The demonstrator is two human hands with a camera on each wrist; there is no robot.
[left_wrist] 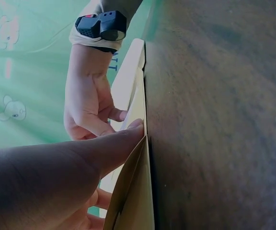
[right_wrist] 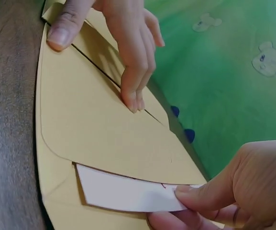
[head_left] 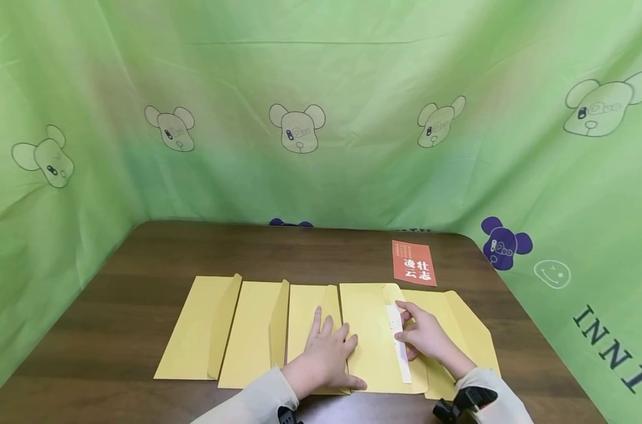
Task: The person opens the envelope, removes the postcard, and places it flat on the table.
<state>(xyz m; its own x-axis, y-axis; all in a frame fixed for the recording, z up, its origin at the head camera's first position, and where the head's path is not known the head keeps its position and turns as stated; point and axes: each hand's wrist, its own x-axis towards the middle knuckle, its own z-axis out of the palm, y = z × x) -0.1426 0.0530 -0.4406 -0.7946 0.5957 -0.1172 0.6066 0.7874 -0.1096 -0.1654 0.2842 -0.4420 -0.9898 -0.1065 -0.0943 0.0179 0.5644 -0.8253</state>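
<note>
Several yellow paper envelopes lie side by side in a row. A white card [right_wrist: 123, 191] sticks partly out of the mouth of the fourth envelope from the left [head_left: 364, 335]; the rest of it is hidden inside. My right hand [head_left: 426, 333] pinches the card's exposed edge between thumb and fingers. Spread out flat, my left hand [head_left: 326, 353] rests on that envelope's left edge and the third envelope [head_left: 303, 303], its thumb near the front edge. The fourth envelope overlaps the last one [head_left: 466, 330], whose flap lies unfolded to the right.
A red card with white characters [head_left: 413, 263] lies at the back right of the brown wooden table [head_left: 141, 253]. Two more envelopes, the leftmost [head_left: 194, 330] and its neighbour [head_left: 249, 335], lie left of my hands. Green printed cloth [head_left: 363, 176] hangs around the table.
</note>
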